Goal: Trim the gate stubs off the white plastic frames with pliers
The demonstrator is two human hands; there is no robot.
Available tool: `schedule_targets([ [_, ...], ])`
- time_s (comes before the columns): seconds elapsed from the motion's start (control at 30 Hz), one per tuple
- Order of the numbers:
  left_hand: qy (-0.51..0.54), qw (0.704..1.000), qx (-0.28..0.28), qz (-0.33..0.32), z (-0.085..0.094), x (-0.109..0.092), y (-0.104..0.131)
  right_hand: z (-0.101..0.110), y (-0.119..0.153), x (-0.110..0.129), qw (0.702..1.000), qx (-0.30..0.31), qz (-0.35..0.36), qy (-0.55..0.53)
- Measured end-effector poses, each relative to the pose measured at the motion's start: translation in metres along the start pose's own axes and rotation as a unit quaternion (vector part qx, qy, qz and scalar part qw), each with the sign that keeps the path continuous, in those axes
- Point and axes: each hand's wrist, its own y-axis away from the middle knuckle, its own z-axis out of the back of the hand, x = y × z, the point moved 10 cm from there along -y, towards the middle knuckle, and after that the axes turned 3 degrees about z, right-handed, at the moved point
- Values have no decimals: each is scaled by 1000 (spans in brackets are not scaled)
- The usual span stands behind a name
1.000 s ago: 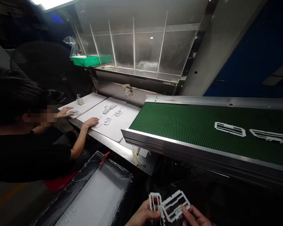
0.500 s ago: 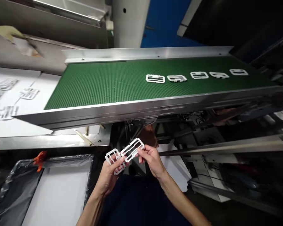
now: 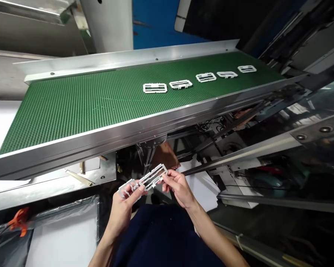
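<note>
Between my hands, in front of my body, is a white plastic frame (image 3: 159,170) with long slots, tilted up to the right. My right hand (image 3: 179,186) pinches its right end between thumb and fingers. My left hand (image 3: 125,207) is closed on a second white plastic frame (image 3: 125,188), partly hidden by the fingers, and its thumb touches the left end of the first one. Several similar white frames (image 3: 155,88) lie in a row on the green conveyor belt (image 3: 72,107) beyond my hands.
The belt's metal side rail (image 3: 100,142) runs between my hands and the belt. At lower left are orange-handled scissors (image 3: 19,221) and a plastic-lined box (image 3: 64,233) with a white sheet. Metal bars (image 3: 256,157) cross on the right; white sheets (image 3: 202,181) lie below.
My view has turned to the right, so the belt and its frames appear further left and more slanted. The frame between my hands has tipped, showing its tabs more; both hands keep their grip.
</note>
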Motion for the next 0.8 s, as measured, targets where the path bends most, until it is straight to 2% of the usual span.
schedule_targets([
  [0.17, -190, 977, 4, -102, -3, -28, 11, -1, 1, 0, 1000, 10, 5, -4],
  [0.27, -240, 957, 13, -164, -7, -41, 17, -4, 1, 0, 1000, 10, -1, -4],
  [0.4, -266, 945, 9, -190, -6, -42, 20, -7, 1, -1, 1000, 8, -10, 8],
  [0.57, -241, 957, -8, -163, 1, -36, 21, -9, 1, -4, 1000, 12, -20, 12],
  [0.73, -109, 993, -30, -36, 12, -8, 12, -6, 3, 1, 1000, 17, -6, 19],
  [0.8, -40, 999, -27, -10, 11, 0, 8, -4, 4, 7, 1000, 13, 6, 22],
])
